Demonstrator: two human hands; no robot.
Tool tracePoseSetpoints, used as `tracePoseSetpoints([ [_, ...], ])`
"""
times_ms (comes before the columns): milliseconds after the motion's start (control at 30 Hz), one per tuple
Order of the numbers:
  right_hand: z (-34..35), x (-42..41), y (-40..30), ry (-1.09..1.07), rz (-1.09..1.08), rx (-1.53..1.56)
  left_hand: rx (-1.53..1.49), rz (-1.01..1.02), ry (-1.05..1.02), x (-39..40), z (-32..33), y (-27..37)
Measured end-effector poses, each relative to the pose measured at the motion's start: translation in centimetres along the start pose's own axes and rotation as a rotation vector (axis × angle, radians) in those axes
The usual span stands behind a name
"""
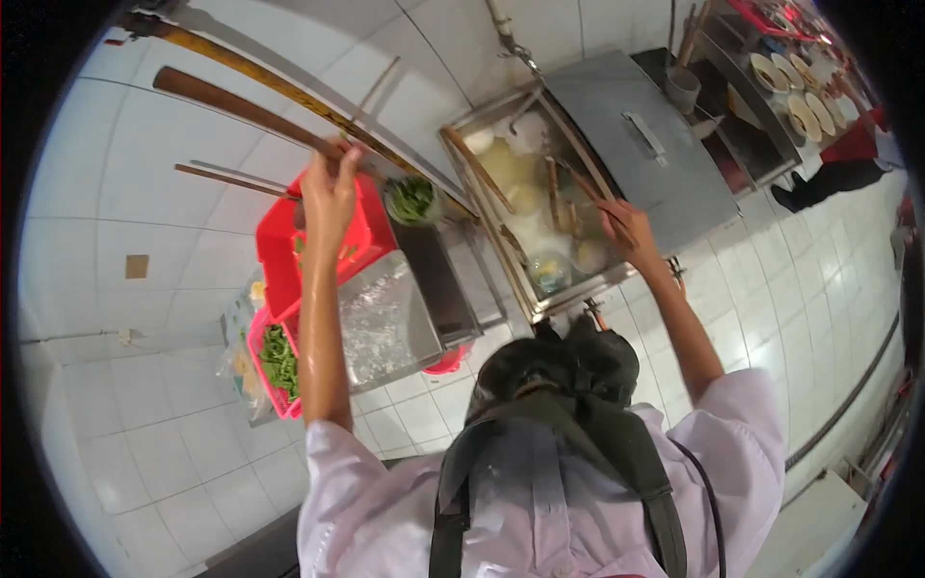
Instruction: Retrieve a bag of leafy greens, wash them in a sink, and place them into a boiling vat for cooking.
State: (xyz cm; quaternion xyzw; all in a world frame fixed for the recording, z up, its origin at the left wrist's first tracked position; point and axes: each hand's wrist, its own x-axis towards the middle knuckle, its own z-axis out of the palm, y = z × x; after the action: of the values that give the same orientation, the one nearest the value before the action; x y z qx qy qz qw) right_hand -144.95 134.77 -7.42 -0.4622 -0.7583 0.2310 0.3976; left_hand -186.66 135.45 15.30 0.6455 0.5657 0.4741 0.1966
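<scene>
My left hand (329, 191) is raised by the tiled wall, closed around a thick brown wooden handle (238, 108). The handle's far end is hidden behind my fingers. Below that hand stands a red plastic basket (278, 246) with bits of green leaf inside. My right hand (625, 230) grips a thin wooden stick handle (584, 184) over the near right edge of a steel cooking vat (531, 318). Cloudy liquid (506, 166) fills the vat, and several wooden-handled tools stand in it. One is a wooden handle (477, 166) at the vat's left side.
A steel lid (614, 101) covers the vat's right part. A yellow pole (253, 72) slants along the wall. Left are a metal bin of clear contents (383, 318), a bowl of greens (412, 200) and a pink basket (253, 339). Bowls (802, 115) and a person's dark-clad leg (838, 180) appear far right.
</scene>
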Motion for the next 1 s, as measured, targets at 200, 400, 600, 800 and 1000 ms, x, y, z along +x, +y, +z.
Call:
tracePoseSetpoints([
  [200, 0.6, -12.2, 1.8, -0.193, 0.016, -0.128, 0.023, 0.174, -0.030, 4.6, 3.7, -3.6],
  [400, -6.3, -8.2, -3.6, -0.133, 0.273, 0.092, -0.624, -0.003, -0.177, 1.9, 10.4, -12.7],
  [600, -6.3, -3.5, -9.8, -0.023, 0.637, 0.159, -0.142, 0.474, -0.229, -2.6, 11.9, -17.2],
  [800, -5.6, -5.1, -10.4, -0.010, 0.770, 0.207, -0.220, 0.499, -0.196, -6.5, 15.4, -22.4],
  [1000, -6.9, -6.9, -11.7, -0.468, 0.617, -0.067, 0.373, 0.377, -0.324, -13.0, 15.0, -21.3],
])
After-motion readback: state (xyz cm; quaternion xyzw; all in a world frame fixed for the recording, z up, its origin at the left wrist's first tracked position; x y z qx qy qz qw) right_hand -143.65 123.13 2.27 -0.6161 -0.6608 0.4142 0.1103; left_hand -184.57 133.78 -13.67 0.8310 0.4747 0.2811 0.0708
